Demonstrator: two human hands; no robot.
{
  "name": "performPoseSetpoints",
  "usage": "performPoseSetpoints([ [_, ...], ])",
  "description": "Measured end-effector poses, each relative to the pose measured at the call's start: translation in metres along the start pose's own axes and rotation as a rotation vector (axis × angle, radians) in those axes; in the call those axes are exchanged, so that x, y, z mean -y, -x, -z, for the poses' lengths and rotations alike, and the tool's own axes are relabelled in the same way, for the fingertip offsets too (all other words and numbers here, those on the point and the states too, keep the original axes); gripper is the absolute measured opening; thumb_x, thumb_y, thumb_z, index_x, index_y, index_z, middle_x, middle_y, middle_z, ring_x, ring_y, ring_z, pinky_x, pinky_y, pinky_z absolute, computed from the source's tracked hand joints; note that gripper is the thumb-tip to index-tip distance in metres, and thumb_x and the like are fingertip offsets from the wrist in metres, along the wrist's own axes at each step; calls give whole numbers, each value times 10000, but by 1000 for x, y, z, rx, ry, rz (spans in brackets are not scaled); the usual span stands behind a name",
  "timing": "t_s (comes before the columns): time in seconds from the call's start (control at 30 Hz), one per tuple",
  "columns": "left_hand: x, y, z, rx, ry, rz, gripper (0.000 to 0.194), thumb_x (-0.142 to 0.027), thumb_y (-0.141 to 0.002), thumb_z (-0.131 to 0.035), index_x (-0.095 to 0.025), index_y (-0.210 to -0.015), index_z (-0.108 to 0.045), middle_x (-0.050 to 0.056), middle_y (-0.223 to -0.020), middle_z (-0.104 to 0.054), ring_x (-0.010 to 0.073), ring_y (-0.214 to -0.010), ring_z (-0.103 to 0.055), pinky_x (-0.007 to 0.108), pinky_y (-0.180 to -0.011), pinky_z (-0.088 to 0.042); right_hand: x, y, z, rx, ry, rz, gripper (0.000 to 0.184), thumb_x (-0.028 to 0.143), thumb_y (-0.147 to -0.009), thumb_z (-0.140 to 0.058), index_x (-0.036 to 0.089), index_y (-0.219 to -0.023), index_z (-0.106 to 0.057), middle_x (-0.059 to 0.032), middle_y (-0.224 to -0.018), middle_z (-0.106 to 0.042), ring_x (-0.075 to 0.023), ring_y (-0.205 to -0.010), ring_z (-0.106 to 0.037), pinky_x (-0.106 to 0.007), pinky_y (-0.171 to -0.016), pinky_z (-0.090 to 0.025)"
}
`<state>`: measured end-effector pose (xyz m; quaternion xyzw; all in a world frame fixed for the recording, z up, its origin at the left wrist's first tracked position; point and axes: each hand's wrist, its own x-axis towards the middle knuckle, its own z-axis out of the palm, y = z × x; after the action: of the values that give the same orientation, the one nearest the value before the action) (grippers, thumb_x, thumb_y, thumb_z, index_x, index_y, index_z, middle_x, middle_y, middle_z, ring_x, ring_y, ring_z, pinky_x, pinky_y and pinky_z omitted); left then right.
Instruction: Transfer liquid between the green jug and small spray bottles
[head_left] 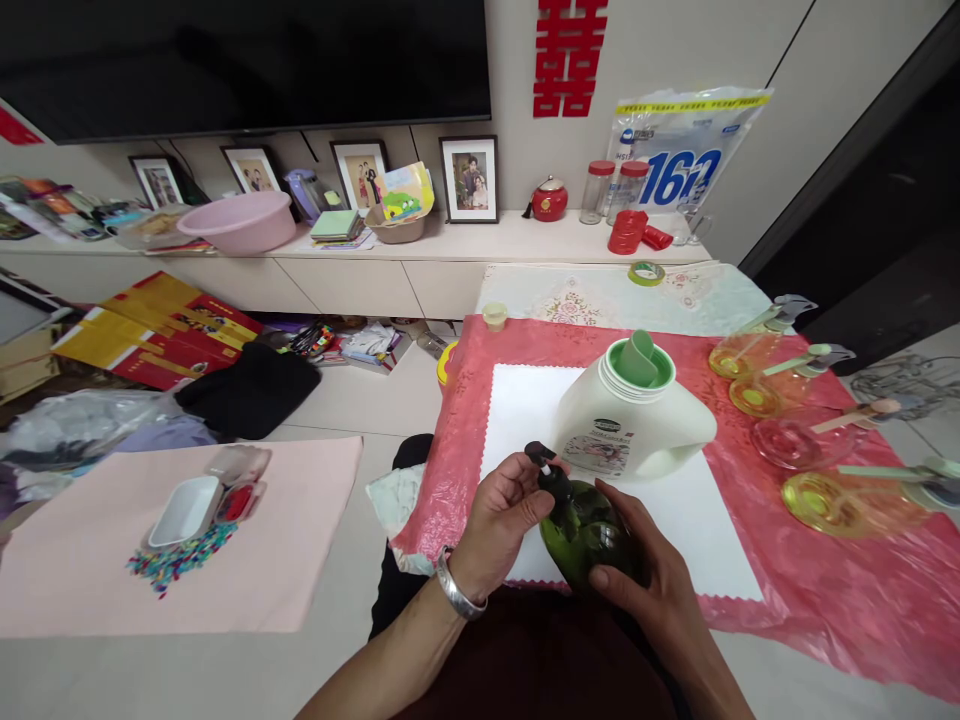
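A dark green pump bottle (581,545) is tilted in front of my body, at the near edge of the table. My left hand (499,515) has its fingers closed at the black pump head (553,478) on top of it. Wrapped round the bottle's body is my right hand (660,565), its thumb lying across the near side. Just beyond my hands stands a large pale green jug (592,415), uncapped, with a green pouring spout (637,360) in its mouth. It rests on a white mat (517,400) with a zigzag edge.
Several clear pump bottles with yellow or pink contents, such as one yellow bottle (825,505), lie along the right side of the red table cover (457,440). A pale cap (493,317) and a tape roll (646,273) are farther back. Left, a pink sheet (277,560) carries a white tray (187,512).
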<state>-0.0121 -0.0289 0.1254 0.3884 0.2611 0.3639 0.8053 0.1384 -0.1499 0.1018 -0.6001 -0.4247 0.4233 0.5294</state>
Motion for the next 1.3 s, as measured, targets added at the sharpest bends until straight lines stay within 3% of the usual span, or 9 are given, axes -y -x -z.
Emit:
performPoseSetpoints([
  [0.13,2,-2,-3,-57,-3,-53,388,-283,-675,-871,-200,-1013,-698,39,-1021,-690,172,-954,-611,271,-851,-464,1,0,-1,-4,21,23,722,471,-823,-741,258,-1440,-432,-49,-1413,-405,-226,-1303,-420,-280,-1070,-434],
  [0.3,0,-4,-1,-95,-8,8,403,-245,-614,-900,-179,-957,-699,21,-906,-678,144,-837,-601,251,-772,-462,1,-1,-1,21,-27,5,716,475,-812,-748,248,-1425,-455,-59,-1399,-421,-234,-1291,-433,-292,-1053,-446],
  [0.43,-4,-4,4,-24,-16,10,500,-250,-663,-874,-179,-1110,-661,57,-989,-697,163,-886,-617,274,-824,-459,-2,-1,0,50,-124,-60,750,474,-804,-752,219,-1439,-443,-83,-1396,-427,-259,-1279,-446,-318,-1051,-446],
  [0.6,-6,-4,6,57,-41,-15,444,-301,-764,-801,-183,-1161,-642,91,-1069,-701,207,-1010,-613,318,-916,-437,-5,-3,0,48,-162,-80,762,475,-804,-752,218,-1446,-429,-79,-1412,-419,-262,-1296,-433,-333,-1069,-436],
  [0.8,-7,-4,5,-101,-138,8,389,-292,-625,-896,-183,-943,-701,-8,-828,-639,130,-760,-562,240,-702,-414,-4,-4,-2,41,-121,-50,762,477,-785,-765,233,-1433,-448,-72,-1412,-422,-256,-1301,-429,-311,-1070,-434],
  [0.87,-9,-4,5,-128,-149,35,395,-283,-595,-911,-177,-917,-707,-10,-815,-642,128,-765,-564,239,-713,-416,-6,-3,-3,50,-150,-71,787,499,-774,-766,223,-1438,-447,-83,-1413,-419,-272,-1299,-430,-331,-1073,-434],
  [1.03,-15,-3,6,-14,-122,-1,474,-278,-639,-890,-186,-1055,-682,52,-969,-717,178,-914,-620,288,-844,-448,-11,-1,-7,87,-339,-143,860,551,-732,-783,223,-1449,-441,-92,-1435,-397,-315,-1325,-398,-413,-1110,-396],
  [1.2,-21,1,5,89,-152,-26,375,-319,-747,-815,-184,-1065,-669,77,-990,-726,195,-952,-628,306,-860,-447,-17,-2,-10,89,-540,-203,915,530,-674,-827,242,-1455,-446,-98,-1445,-390,-346,-1327,-390,-461,-1122,-364],
  [1.3,-21,2,6,100,-152,-32,372,-346,-764,-800,-184,-1071,-665,93,-1024,-713,216,-982,-624,330,-876,-445,-20,-4,-11,170,-555,-164,870,535,-712,-797,239,-1454,-454,-100,-1457,-374,-354,-1337,-374,-484,-1134,-340],
])
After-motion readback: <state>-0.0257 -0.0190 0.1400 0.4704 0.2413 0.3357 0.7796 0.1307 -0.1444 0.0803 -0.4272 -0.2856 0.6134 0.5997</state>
